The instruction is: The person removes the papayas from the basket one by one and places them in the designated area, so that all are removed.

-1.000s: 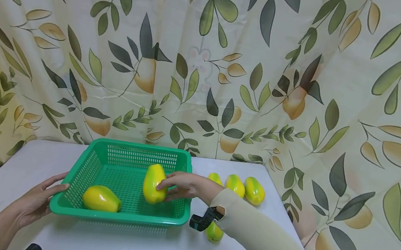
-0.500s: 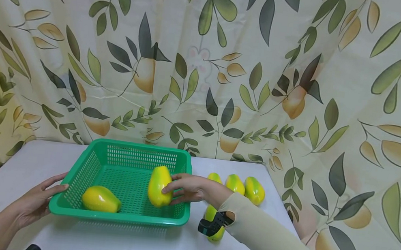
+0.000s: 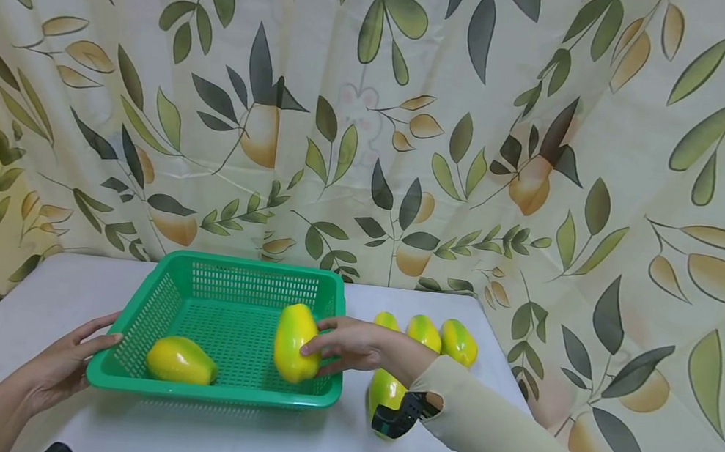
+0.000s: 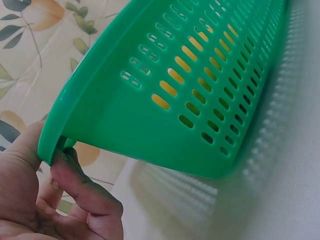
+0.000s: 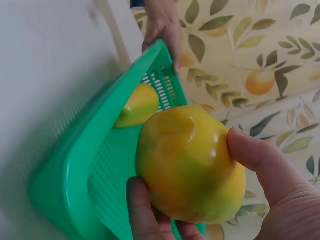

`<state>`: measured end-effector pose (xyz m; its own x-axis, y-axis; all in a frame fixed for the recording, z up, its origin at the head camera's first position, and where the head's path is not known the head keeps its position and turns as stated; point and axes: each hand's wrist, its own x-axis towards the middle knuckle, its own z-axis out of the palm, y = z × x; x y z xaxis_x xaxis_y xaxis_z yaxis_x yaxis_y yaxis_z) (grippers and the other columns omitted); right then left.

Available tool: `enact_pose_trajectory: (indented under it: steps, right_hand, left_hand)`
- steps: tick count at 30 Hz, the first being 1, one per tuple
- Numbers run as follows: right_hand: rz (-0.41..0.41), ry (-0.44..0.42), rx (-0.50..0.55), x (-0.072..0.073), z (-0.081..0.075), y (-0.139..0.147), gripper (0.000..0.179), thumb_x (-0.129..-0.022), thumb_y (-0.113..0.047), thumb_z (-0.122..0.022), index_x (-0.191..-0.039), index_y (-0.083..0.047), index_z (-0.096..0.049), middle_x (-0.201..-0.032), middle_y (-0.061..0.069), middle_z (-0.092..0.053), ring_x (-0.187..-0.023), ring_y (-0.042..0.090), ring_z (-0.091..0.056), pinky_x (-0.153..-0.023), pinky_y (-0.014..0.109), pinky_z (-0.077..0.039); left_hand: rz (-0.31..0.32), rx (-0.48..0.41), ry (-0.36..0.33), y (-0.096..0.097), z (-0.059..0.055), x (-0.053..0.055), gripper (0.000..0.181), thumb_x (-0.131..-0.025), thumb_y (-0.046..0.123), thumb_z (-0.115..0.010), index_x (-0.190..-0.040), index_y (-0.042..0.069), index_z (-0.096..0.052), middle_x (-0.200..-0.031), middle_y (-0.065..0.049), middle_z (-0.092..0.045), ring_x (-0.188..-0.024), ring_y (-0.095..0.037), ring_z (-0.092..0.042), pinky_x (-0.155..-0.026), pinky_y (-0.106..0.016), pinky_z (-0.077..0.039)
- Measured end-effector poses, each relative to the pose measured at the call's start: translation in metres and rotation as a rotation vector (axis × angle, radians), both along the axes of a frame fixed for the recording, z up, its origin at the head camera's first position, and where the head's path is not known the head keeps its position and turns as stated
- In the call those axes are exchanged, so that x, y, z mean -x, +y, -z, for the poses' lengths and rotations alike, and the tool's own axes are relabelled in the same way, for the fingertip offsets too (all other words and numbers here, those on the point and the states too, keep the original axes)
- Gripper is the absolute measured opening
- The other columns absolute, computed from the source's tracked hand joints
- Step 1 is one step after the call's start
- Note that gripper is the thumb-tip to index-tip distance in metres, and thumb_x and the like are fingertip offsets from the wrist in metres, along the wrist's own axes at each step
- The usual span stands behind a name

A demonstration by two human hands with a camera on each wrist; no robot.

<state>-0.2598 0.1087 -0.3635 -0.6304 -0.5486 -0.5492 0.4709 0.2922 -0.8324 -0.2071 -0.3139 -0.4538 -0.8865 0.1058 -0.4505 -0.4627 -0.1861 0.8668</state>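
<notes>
A green plastic basket (image 3: 212, 391) with slotted walls stands on the table. At its left end my left hand (image 3: 65, 364) pinches the rim, thumb and fingers on either side of it in the left wrist view. My right hand (image 3: 350, 344) holds a yellow-green papaya (image 3: 297, 343) over the right part of the basket, its narrow end pointing away. The right wrist view shows thumb and fingers round this papaya (image 5: 190, 165). Another papaya (image 3: 181, 359) lies on the basket floor at the front left.
On the white table (image 3: 234, 441), right of the basket, lie more papayas: several in a row at the back (image 3: 458, 343) and at least one (image 3: 385, 390) partly behind my right wrist. A leaf-patterned curtain (image 3: 371, 146) hangs behind the table. A dark object (image 3: 56, 451) shows at the bottom edge.
My right hand has moved right and slightly toward me with the papaya, nearer the basket's right wall. The left hand keeps its hold on the rim, and the other papaya stays put.
</notes>
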Motion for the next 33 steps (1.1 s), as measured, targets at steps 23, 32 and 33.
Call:
enact_pose_trajectory:
  steps: [23,32,33]
  right_hand:
    - [0.057,0.035,0.012,-0.021,-0.005,0.036,0.073,-0.081,-0.016,-0.067,-0.136,-0.004,-0.022,-0.114,0.015,-0.051,-0.098,0.027,-0.056,-0.082,0.044,-0.048]
    - [0.112,0.040,-0.007,-0.028,-0.005,0.057,0.073,-0.081,-0.014,-0.066,-0.138,-0.002,-0.020,-0.114,0.017,-0.049,-0.097,0.028,-0.054,-0.083,0.047,-0.047]
    - [0.120,0.042,-0.013,-0.028,-0.005,0.060,0.074,-0.081,-0.014,-0.066,-0.138,-0.002,-0.020,-0.114,0.016,-0.049,-0.097,0.028,-0.054,-0.083,0.047,-0.047]
  left_hand:
    - [0.021,0.000,0.008,-0.001,0.000,0.001,0.041,-0.086,0.029,-0.061,-0.119,0.037,-0.038,-0.094,0.002,-0.060,-0.085,-0.021,-0.062,-0.078,-0.037,-0.051]
    - [0.023,0.000,0.009,0.000,0.001,-0.001,0.038,-0.086,0.030,-0.061,-0.117,0.038,-0.039,-0.094,0.002,-0.060,-0.085,-0.021,-0.062,-0.078,-0.037,-0.051]
    - [0.022,0.000,0.008,0.000,0.002,-0.001,0.038,-0.086,0.030,-0.061,-0.116,0.038,-0.039,-0.094,0.002,-0.060,-0.085,-0.021,-0.062,-0.078,-0.037,-0.051]
